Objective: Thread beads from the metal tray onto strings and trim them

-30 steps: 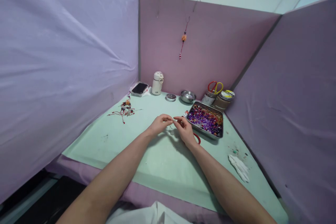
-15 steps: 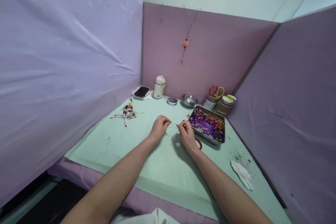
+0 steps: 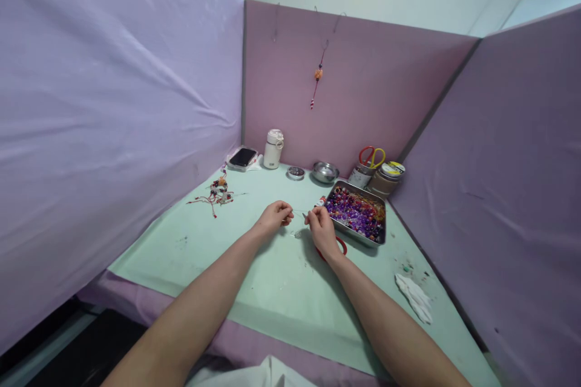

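Observation:
Slightly left of the table's middle, my left hand (image 3: 276, 216) is closed, its thumb and forefinger pinching a thin pale thread (image 3: 298, 211). That thread runs across the gap toward my right hand (image 3: 321, 230), whose fingers are also pinched together. A small dark pointed tip (image 3: 305, 215) sticks out from the right fingertips; its kind is too small to tell. Beneath the right hand and wrist, the red handles (image 3: 342, 246) of what look like scissors show, their blades hidden. Some clear, tiny bits (image 3: 297, 234) lie on the table below the thread.
A metal tray (image 3: 377, 244) of mixed beads stands right of my right hand. Behind are a steel bowl (image 3: 325, 173), small dish (image 3: 296, 173), white bottle (image 3: 273, 149), phone (image 3: 242, 157) and jars (image 3: 385, 180). Beaded cords (image 3: 218, 196) lie left, a white glove-like cloth (image 3: 414, 297) right.
My right hand has shifted slightly, uncovering more of the red handles. My left fingers have curled in a little more. The thread still spans the gap; the whole view has moved slightly.

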The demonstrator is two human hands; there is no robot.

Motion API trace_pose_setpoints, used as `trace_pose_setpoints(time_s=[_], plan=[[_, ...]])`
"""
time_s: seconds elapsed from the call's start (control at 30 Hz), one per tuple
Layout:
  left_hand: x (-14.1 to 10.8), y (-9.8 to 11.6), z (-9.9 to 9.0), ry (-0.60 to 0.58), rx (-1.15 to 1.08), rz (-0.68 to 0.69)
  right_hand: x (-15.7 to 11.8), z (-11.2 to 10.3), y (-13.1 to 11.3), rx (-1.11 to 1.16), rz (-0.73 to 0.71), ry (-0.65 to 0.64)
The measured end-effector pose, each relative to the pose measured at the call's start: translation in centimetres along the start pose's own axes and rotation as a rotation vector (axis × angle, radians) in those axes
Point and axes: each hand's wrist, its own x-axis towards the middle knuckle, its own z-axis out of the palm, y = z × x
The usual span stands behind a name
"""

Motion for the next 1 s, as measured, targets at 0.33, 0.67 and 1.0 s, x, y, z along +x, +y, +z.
trace_pose_setpoints(time_s=[0.33, 0.67, 1.0], plan=[[0.7, -0.3, -0.5, 0.092, -0.117, 0.049, 0.3, -0.3, 0.5, -0.101, -0.087, 0.008], [0.9, 0.4, -1.1, 0.187, -0.234, 0.018, 0.3, -0.5, 0.2, -0.235, -0.158, -0.026], [1.0, 0.8, -2.5, 0.351, 0.285, 0.292, 0.7, -1.2, 0.7, -0.449, -0.252, -0.047]])
